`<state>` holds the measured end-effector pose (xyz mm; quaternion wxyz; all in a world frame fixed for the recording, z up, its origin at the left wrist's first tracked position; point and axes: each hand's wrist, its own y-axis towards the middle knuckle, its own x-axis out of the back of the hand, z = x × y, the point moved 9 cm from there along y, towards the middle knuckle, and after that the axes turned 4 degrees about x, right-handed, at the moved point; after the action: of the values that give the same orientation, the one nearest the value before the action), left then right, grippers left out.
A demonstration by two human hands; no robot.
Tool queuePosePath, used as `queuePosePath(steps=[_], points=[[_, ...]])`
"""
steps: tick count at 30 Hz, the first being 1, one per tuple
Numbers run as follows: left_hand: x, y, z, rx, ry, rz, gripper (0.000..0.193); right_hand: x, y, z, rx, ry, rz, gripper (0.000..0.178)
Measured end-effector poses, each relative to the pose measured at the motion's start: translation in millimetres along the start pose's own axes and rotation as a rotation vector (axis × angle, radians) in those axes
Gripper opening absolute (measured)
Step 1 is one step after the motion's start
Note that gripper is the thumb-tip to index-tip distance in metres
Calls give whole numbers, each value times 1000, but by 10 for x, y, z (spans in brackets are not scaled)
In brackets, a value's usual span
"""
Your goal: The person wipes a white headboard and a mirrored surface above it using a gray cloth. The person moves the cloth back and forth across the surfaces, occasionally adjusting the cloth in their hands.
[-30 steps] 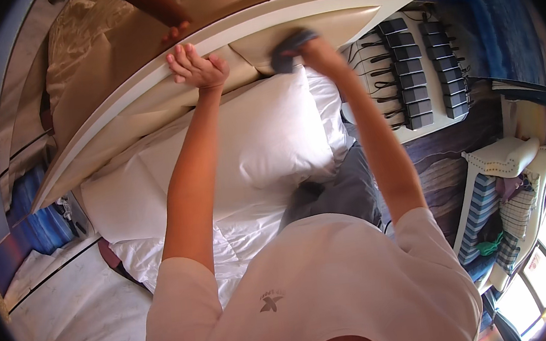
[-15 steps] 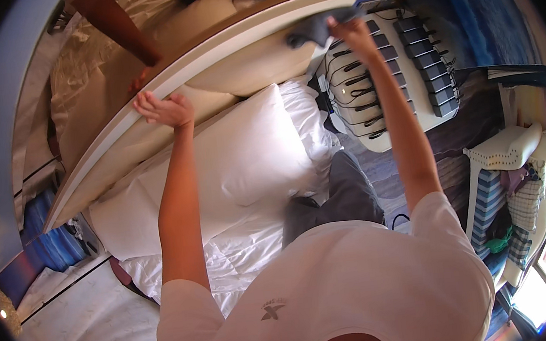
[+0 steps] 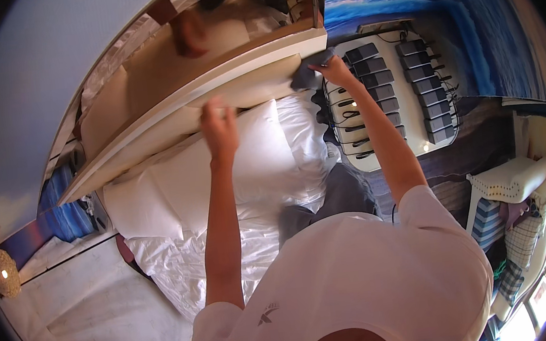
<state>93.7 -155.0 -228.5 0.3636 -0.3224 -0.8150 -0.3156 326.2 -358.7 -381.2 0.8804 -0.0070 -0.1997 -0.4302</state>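
My right hand (image 3: 337,72) is closed on a dark grey cloth (image 3: 313,70) at the right end of the cream headboard (image 3: 263,78). The cloth lies against the headboard's end, partly covered by my fingers. Over the white pillow (image 3: 254,152), just in front of the headboard, my left hand (image 3: 219,131) is raised. Its fingers are blurred but look apart, and no object shows in them. A mirror (image 3: 162,69) rises behind the headboard and reflects an arm and the bed.
Right of the bed, a white table (image 3: 404,90) bears two rows of dark boxes (image 3: 428,91) with black cables. Farther right stands a white studded armchair (image 3: 510,179) with cushions. A woven lamp (image 3: 5,273) is at the far left. White sheets (image 3: 170,268) cover the bed.
My left hand has come off the headboard's top edge and moved right, over the pillow. My right hand has brought the cloth down and left, along the headboard's right end. The view has shifted.
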Motion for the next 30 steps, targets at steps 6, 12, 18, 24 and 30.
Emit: queuePosePath(steps=[6, 12, 18, 24, 30], points=[[-1075, 376, -231, 50, 47, 573, 23, -1, 56, 581, 73, 65, 66, 22], [-1422, 375, -93, -82, 371, 677, 32, -226, 136, 457, 163, 224, 127, 25], [-1427, 428, -140, -3, 271, 705, 39, -7, 78, -51, 4, -111, 162, 27], [-1473, 332, 36, 23, 220, 656, 42, 281, 52, 741, -16, 59, -41, 22], [-1497, 368, -40, 41, 208, 682, 36, -65, 2, -155, -18, -200, 52, 28]])
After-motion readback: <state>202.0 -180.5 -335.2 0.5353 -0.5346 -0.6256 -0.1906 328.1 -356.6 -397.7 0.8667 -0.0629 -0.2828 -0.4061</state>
